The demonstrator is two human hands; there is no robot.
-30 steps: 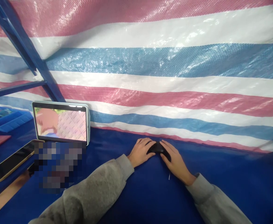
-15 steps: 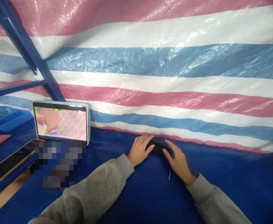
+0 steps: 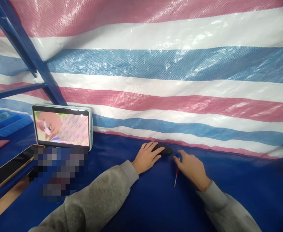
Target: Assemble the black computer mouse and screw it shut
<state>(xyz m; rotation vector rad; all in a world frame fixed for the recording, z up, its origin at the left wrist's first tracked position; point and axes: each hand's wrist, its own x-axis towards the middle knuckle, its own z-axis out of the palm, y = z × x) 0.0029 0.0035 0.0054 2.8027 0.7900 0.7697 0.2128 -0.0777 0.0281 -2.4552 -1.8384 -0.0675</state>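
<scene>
What looks like a black computer mouse (image 3: 166, 150) lies on the blue tabletop near the striped sheet. My left hand (image 3: 147, 157) grips its left end, fingers over the top and thumb along the near side. Just right of it, clear of the mouse, is my right hand (image 3: 191, 166). Its thumb and forefinger are bent with a gap between them; the other fingers are partly hidden. Below that thumb a small screwdriver (image 3: 176, 175) with a red handle and thin metal shaft points toward me. The upper end of its handle is covered by the hand.
A phone or tablet in a pale case (image 3: 61, 127) leans upright at the left, playing a cartoon. Nearer lies a dark-screened phone (image 3: 13, 167), beside a pixelated patch and part of another person's arm (image 3: 10, 199). Blue trays (image 3: 8, 124) and a blue metal frame (image 3: 44, 72) stand further left.
My right hand has come off the black mouse and shifted slightly right, exposing the screwdriver's red handle. My left hand stays on the mouse, fingers slightly rearranged. The cartoon picture has changed.
</scene>
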